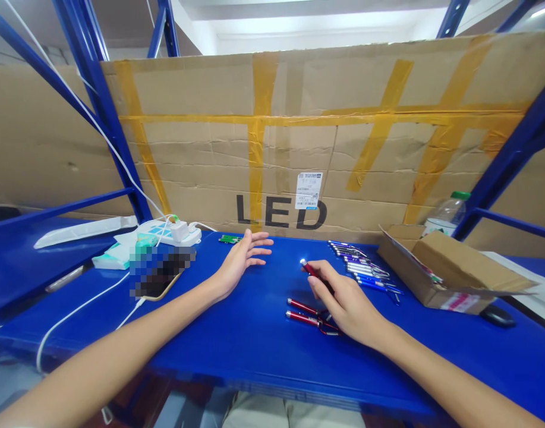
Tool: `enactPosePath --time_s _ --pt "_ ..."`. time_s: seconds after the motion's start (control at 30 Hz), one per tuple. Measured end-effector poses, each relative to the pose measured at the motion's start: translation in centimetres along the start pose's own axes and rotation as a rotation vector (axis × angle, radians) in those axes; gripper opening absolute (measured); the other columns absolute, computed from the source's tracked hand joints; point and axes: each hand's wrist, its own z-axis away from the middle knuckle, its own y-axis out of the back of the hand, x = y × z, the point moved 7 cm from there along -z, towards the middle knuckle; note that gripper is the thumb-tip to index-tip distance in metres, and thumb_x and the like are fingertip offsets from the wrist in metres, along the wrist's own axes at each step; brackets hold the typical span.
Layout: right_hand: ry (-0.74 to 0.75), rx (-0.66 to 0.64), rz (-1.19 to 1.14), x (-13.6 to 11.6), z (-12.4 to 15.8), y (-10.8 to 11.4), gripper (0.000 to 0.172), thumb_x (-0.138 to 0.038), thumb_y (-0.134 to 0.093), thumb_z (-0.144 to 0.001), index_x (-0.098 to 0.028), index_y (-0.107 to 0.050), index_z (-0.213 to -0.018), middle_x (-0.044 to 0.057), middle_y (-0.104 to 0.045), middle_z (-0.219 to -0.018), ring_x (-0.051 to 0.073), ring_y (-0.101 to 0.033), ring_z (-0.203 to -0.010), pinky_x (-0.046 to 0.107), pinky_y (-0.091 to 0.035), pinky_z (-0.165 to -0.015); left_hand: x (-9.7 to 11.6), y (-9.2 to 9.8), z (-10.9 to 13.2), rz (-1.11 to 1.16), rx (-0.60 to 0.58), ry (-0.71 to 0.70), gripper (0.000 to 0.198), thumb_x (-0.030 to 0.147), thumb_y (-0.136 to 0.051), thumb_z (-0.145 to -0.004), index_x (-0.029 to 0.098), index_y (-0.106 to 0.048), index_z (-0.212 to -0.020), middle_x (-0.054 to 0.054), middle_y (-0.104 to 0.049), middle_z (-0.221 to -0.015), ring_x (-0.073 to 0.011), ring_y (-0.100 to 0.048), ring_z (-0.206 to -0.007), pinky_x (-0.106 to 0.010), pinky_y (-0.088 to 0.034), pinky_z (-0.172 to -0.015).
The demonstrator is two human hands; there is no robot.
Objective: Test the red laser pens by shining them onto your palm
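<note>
Between the thumb and fingers of my right hand (350, 300) is a small red flashlight (308, 268), its silver tip lit white and aimed up and to the left. Two more red flashlights (302, 318) with dark straps lie on the blue table (236, 345) just below that hand. My left hand (243, 261) is empty, its fingers spread and pointing right, over the table left of centre. Just behind it lie green flashlights (230, 239), partly covered by the hand. A row of blue, purple and silver flashlights (361, 267) rests right of centre.
An open cardboard box (426, 267) stands at the right, with a green-capped bottle (450, 211) behind it and a black mouse (498, 315) beside it. At the left are a blurred phone (165, 276), a tissue pack (114, 255) and a white power strip (187, 238) with cables. A cardboard wall (201, 160) closes the back.
</note>
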Motion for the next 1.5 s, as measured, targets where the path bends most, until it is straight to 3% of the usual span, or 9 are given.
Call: enactPosePath --time_s 0.23,0.43,0.63,0.87,1.0,1.2,1.33,1.5 --pt "-0.028 0.053 -0.023 0.4 -0.1 0.4 0.02 -0.043 -0.04 -0.115 -0.027 -0.05 -0.124 0.001 -0.07 -0.093 0.02 -0.067 -0.081 0.033 -0.049 -0.078 0.1 0.0 0.0 -0.003 0.006 0.006 0.071 0.078 -0.049 -0.101 0.019 -0.07 -0.134 -0.017 -0.072 -0.14 -0.0311 -0.069 -0.122 -0.038 -0.058 -0.092" --pt "-0.03 0.07 0.088 0.6 -0.5 0.6 0.026 -0.041 -0.041 -0.114 -0.027 -0.06 -0.123 0.005 -0.074 -0.106 0.024 -0.07 -0.094 0.036 -0.05 -0.084 0.0 0.0 0.1 -0.004 0.001 0.013 0.069 0.076 -0.049 -0.102 0.019 -0.07 -0.134 -0.017 -0.072 -0.141 -0.0315 -0.069 -0.123 -0.038 -0.057 -0.093" --pt "-0.091 0.072 0.113 1.2 -0.4 0.6 0.034 -0.044 -0.037 -0.115 -0.025 -0.065 -0.12 0.006 -0.076 -0.102 0.026 -0.072 -0.091 0.037 -0.051 -0.081 -0.1 -0.2 0.2 0.032 -0.014 0.044 0.068 0.075 -0.048 -0.104 0.018 -0.069 -0.135 -0.017 -0.072 -0.141 -0.0315 -0.068 -0.126 -0.039 -0.057 -0.095" --pt "-0.039 -0.041 0.104 0.3 -0.4 -0.1 0.034 -0.041 -0.034 -0.116 -0.025 -0.063 -0.124 0.005 -0.076 -0.099 0.024 -0.072 -0.086 0.036 -0.052 -0.079 -0.2 -0.2 0.1 0.046 -0.021 0.036 0.069 0.075 -0.047 -0.104 0.019 -0.07 -0.135 -0.017 -0.071 -0.142 -0.0314 -0.068 -0.125 -0.038 -0.057 -0.093" --pt "-0.019 0.005 0.101 0.4 -0.5 0.2 0.033 -0.041 -0.033 -0.117 -0.026 -0.061 -0.126 0.007 -0.077 -0.105 0.026 -0.075 -0.094 0.037 -0.054 -0.083 -0.2 -0.1 0.1 0.05 -0.013 0.044 0.067 0.074 -0.047 -0.104 0.019 -0.07 -0.134 -0.017 -0.072 -0.141 -0.0308 -0.069 -0.124 -0.038 -0.057 -0.092" --pt "-0.141 0.065 0.113 2.1 -0.5 0.5 0.031 -0.045 -0.034 -0.115 -0.026 -0.054 -0.13 0.006 -0.075 -0.105 0.026 -0.073 -0.09 0.037 -0.053 -0.079 -0.1 -0.2 0.2 0.043 -0.015 0.037 0.067 0.074 -0.048 -0.104 0.019 -0.07 -0.134 -0.017 -0.072 -0.141 -0.0307 -0.068 -0.124 -0.038 -0.056 -0.093" --pt "-0.098 -0.013 0.198 2.4 -0.6 -0.5 0.02 -0.037 -0.041 -0.113 -0.025 -0.056 -0.116 0.009 -0.073 -0.112 0.027 -0.07 -0.1 0.041 -0.053 -0.088 -0.1 -0.2 0.2 0.024 -0.005 0.042 0.067 0.075 -0.05 -0.103 0.018 -0.07 -0.133 -0.017 -0.072 -0.14 -0.0304 -0.068 -0.122 -0.037 -0.057 -0.09" --pt "-0.002 -0.175 0.264 1.4 -0.6 -1.6 0.024 -0.031 -0.043 -0.114 -0.023 -0.064 -0.107 0.01 -0.069 -0.111 0.027 -0.064 -0.103 0.043 -0.051 -0.093 -0.1 -0.2 0.1 -0.003 0.0 0.038 0.066 0.074 -0.052 -0.102 0.018 -0.071 -0.132 -0.017 -0.072 -0.139 -0.0299 -0.068 -0.122 -0.035 -0.057 -0.088"
